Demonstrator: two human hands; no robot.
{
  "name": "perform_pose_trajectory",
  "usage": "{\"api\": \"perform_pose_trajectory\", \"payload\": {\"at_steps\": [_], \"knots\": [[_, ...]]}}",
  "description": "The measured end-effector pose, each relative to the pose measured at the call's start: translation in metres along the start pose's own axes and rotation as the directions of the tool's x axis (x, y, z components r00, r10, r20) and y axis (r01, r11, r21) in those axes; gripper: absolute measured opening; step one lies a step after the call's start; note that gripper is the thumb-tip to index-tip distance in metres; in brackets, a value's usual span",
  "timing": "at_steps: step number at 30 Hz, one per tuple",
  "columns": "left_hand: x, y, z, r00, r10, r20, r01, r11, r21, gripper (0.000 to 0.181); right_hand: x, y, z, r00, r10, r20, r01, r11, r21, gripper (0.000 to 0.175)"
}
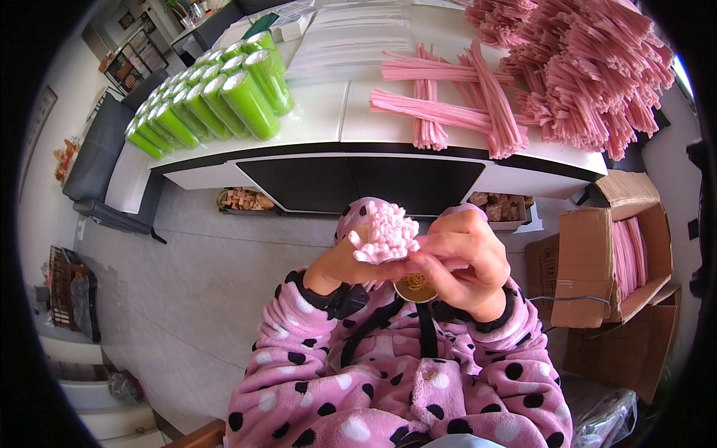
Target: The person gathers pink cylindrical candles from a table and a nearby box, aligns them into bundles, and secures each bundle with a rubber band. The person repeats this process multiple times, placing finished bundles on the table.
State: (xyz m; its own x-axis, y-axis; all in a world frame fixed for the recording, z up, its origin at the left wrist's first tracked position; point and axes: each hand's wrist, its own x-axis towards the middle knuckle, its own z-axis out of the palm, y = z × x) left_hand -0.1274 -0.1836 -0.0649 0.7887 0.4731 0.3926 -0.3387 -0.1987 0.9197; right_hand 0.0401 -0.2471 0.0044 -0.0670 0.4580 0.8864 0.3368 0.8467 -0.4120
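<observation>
My left hand (341, 260) is wrapped around a bundle of pink fuzzy chenille stems (389, 238), whose uneven ends point up at me. The thumb and index finger of my right hand (468, 257) pinch at the bundle's right edge; its other fingers are curled, and the exact spot between the fingertips is partly hidden. Beneath both hands, close to my body, a round container (417, 292) holds yellow rubber bands, its far side covered by the hands.
On the white table (313, 115) ahead stand green-wrapped rolls (249, 103). Pink stem bundles lie crossed (442, 112) beside a large pile (588, 73), near clear plastic sleeves (358, 33). A cardboard box (585, 269) with more pink stems stands at my right.
</observation>
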Motion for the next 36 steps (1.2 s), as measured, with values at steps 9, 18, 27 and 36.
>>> {"api": "perform_pose_trajectory", "payload": {"at_steps": [9, 18, 27, 36], "knots": [[-0.006, -0.012, -0.001, 0.991, -0.13, 0.019, 0.131, 0.99, -0.06, 0.039, -0.004, 0.003, 0.0, 1.0, 0.019, -0.01, -0.019, 0.998, 0.06, 0.028], [-0.011, -0.023, -0.009, 0.997, 0.005, 0.08, -0.004, 1.0, -0.012, 0.039, -0.006, 0.001, 0.001, 0.981, 0.189, -0.035, -0.171, 0.942, 0.289, 0.025], [-0.008, -0.021, -0.007, 0.996, -0.046, 0.082, 0.038, 0.994, 0.101, 0.034, 0.0, 0.001, -0.006, 0.992, 0.096, 0.081, -0.103, 0.99, 0.091, 0.023], [-0.011, -0.02, -0.01, 0.991, -0.116, 0.067, 0.122, 0.989, -0.084, 0.036, -0.004, 0.002, -0.003, 0.983, 0.184, -0.002, -0.181, 0.968, 0.172, 0.024]]}}
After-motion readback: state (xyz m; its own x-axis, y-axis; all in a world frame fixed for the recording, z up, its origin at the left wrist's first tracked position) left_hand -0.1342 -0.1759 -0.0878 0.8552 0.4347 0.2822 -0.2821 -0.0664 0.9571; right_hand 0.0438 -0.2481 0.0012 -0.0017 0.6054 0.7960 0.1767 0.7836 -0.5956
